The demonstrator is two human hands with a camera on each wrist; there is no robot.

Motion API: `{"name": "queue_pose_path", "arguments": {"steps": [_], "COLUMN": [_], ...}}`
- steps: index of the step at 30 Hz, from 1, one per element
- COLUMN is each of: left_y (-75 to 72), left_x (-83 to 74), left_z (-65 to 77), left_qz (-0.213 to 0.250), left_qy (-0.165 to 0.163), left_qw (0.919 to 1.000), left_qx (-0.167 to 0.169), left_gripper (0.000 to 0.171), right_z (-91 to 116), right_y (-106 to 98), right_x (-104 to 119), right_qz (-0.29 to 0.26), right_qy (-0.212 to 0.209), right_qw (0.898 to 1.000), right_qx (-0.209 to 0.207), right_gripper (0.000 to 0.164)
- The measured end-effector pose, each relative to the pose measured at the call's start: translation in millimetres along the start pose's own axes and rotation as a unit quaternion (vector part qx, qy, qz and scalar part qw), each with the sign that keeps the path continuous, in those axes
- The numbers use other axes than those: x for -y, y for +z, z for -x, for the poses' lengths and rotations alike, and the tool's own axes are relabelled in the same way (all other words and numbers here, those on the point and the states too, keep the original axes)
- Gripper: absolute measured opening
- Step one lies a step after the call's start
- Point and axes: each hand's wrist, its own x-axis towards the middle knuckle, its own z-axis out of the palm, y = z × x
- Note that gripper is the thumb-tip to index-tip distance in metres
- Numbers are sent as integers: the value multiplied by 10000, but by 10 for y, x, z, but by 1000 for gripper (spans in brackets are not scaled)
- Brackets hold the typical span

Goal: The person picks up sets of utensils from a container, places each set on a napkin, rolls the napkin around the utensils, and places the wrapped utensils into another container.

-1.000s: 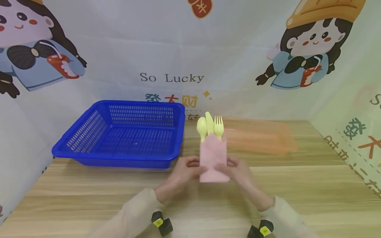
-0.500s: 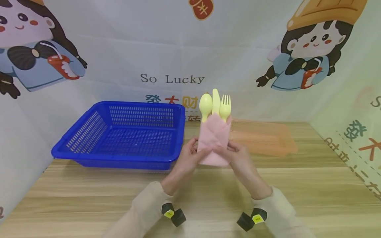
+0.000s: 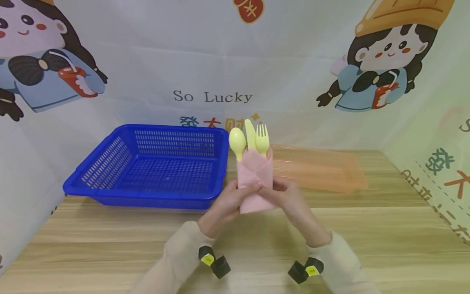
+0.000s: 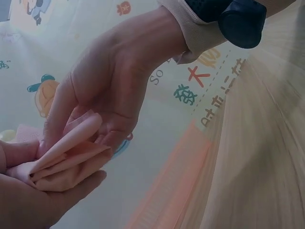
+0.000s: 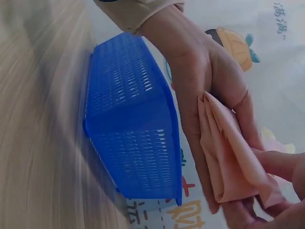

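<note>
My left hand (image 3: 228, 200) and right hand (image 3: 293, 201) hold a folded pink napkin (image 3: 253, 173) between them, raised above the table. Both thumbs press on its front, near each other, while the other fingers go behind it. Out of the napkin's top stick a pale yellow spoon (image 3: 237, 141), a knife (image 3: 250, 134) and a fork (image 3: 262, 141), side by side; their lower parts are hidden inside. Seen from its bottom end in the right wrist view, the napkin (image 5: 231, 160) shows several folded layers.
A blue plastic basket (image 3: 154, 195) with perforated walls stands on the wooden table (image 3: 110, 237) to the left. Behind the hands at right lies a translucent orange tray (image 3: 319, 167). A printed cloth (image 3: 213, 61) hangs across the back and sides.
Both hands first raised the napkin and cutlery from lower down, tilting them slightly right. Since then they have shifted left and a little down, and the bundle tips left. Basket and tray stay put.
</note>
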Motion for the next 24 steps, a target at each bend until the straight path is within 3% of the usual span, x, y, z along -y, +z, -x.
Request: {"name": "queue_pose_path", "arguments": {"steps": [6,9,13,16,19,24], "left_y": [4,9,22,17,2,-30], "left_x": [-22,-46,-79,-91,-95,-126], "left_z": [-38,-53,-53,-55,-58,-58], "left_qz": [13,-2,-56,-32,47,356], "left_qy": [42,231,444,501,409,367], "left_qw": [9984,9969,9942,9933,9937,9949], "left_qx": [-568,-746,-975,-1039,-1044,-869], "left_gripper": [28,27,25,25,27,30], "right_z": [-10,2,15,13,17,31], "right_y": [19,3,-2,2,10,36], "right_x": [15,9,-8,-12,2,24], "right_qz": [1155,1479,1199,903,1065,1405], "right_qy": [-267,-204,-249,-320,-593,-1421], "right_qw": [9911,9877,9924,9947,9925,9789], "right_qx": [-610,-456,145,362,99,-419], "right_gripper": [34,36,43,36,30,18]}}
